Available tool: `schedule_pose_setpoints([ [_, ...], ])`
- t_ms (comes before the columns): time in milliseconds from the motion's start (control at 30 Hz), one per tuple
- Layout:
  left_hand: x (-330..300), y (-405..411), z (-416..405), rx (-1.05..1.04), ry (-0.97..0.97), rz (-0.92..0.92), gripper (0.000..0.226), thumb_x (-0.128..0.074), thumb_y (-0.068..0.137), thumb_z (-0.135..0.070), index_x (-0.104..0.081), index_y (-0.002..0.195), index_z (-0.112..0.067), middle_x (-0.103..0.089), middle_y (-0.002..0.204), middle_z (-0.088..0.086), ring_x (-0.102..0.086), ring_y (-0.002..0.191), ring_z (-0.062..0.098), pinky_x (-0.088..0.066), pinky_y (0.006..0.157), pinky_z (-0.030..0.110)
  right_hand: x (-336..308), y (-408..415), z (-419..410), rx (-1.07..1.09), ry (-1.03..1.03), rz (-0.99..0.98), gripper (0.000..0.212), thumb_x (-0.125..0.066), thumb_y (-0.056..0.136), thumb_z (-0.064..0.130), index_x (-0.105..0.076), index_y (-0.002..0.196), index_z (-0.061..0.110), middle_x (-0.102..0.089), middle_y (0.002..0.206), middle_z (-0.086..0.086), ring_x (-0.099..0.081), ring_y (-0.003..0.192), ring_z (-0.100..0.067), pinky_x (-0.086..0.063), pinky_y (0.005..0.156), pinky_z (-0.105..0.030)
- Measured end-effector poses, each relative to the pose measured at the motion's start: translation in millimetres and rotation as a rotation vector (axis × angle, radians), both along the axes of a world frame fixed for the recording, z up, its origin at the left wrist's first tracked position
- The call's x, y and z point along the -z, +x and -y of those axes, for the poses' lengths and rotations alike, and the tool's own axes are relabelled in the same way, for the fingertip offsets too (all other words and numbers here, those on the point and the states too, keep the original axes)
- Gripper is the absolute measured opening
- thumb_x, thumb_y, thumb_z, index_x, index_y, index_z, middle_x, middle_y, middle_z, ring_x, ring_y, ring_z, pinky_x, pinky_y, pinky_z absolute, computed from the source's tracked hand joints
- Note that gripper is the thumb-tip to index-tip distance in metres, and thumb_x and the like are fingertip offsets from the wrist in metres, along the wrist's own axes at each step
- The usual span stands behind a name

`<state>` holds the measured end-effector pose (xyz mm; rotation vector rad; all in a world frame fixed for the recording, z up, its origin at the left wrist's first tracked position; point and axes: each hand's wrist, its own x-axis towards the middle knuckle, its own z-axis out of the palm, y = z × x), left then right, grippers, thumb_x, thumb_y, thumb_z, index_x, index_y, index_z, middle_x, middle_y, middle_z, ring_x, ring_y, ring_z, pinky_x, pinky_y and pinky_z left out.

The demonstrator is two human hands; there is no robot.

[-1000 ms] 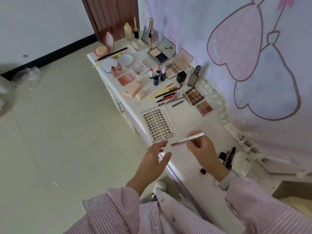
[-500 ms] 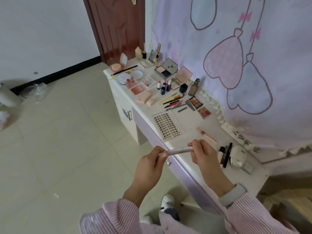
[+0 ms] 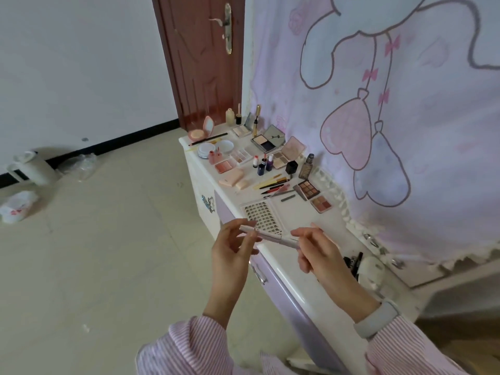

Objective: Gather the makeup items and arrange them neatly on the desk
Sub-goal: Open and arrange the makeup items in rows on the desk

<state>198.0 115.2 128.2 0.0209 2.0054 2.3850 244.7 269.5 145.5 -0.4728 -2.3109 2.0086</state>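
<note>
Right now a slim pale-pink makeup pen (image 3: 270, 235) is held in the air above the near edge of the white table (image 3: 305, 277), its long axis running from upper left to lower right, nearly level. The left hand (image 3: 232, 251) pinches the left end between thumb and fingertips; the right hand (image 3: 315, 249) pinches the right end, fingers curled around the tip. So both grips are pressed onto the same thing, one at each end, and neither is nearer than the other.

Just beyond the pen lies a lash tray (image 3: 261, 213), flat on the table. Farther along sits a bundle of pencils and brushes (image 3: 273, 184), lying side by side and pointing roughly the same way, with two eyeshadow palettes (image 3: 313, 193) to their right. Compacts, small bottles and powder cases fill the far end near the door (image 3: 205, 58). To the near right, dark tubes (image 3: 354, 262) lie loose beside a white rounded object.

Judging from this, the pen belongs with the pencil bundle, which lies away and slightly to the right; the right hand looks better placed to carry it there.
</note>
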Motion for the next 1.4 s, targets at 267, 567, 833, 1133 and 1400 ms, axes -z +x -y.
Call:
schedule_pose_setpoints([
  [267,7,14,-99,-0.393,0.158,0.161,0.015,-0.066,0.083,-0.009,-0.051,0.082,-0.01,-0.071,0.072,0.009,-0.069,0.063,0.021,-0.051,0.052,0.02,18,12,-70,0.222,-0.147,-0.078,0.011,-0.058,0.085,0.001,-0.06,0.089,0.011,-0.066,0.087,0.0,-0.063,0.064,-0.004,-0.05,0.057,-0.015],
  [567,32,59,-178,-0.658,0.169,0.206,0.02,-0.066,0.082,-0.002,-0.047,0.076,-0.008,-0.066,0.074,0.014,-0.069,0.061,0.017,-0.054,0.057,0.019,41,25,-141,0.206,-0.135,0.092,0.022,-0.053,0.092,0.016,-0.069,0.08,0.009,-0.068,0.066,-0.007,-0.061,0.053,-0.013,-0.048,0.05,-0.017],
  [833,35,62,-160,-0.605,0.064,0.198,0.017,-0.062,0.085,-0.003,-0.054,0.089,-0.018,-0.064,0.073,0.008,-0.069,0.062,0.015,-0.054,0.059,0.019,41,14,-133,0.084,-0.19,0.216,0.027,-0.051,0.091,0.027,-0.06,0.071,0.012,-0.057,0.052,0.002,-0.045,0.038,-0.003,-0.034,0.037,-0.014],
  [1133,54,42,-141,-0.368,0.122,0.313,0.008,-0.063,0.084,-0.004,-0.056,0.084,-0.008,-0.065,0.069,0.009,-0.067,0.056,0.015,-0.053,0.054,0.02,45,0,-147,-0.316,0.093,0.261,0.02,-0.041,0.095,0.033,-0.06,0.1,0.029,-0.065,0.084,0.01,-0.06,0.061,-0.006,-0.044,0.052,-0.017],
  [1400,70,27,-121,-0.14,0.135,0.425,0.016,-0.067,0.081,-0.003,-0.051,0.081,-0.001,-0.065,0.069,0.012,-0.067,0.057,0.018,-0.054,0.055,0.022,61,-9,-160,-0.48,0.416,0.225,0.028,-0.049,0.092,0.025,-0.053,0.12,0.029,-0.054,0.086,0.014,-0.049,0.061,0.004,-0.04,0.056,-0.007],
])
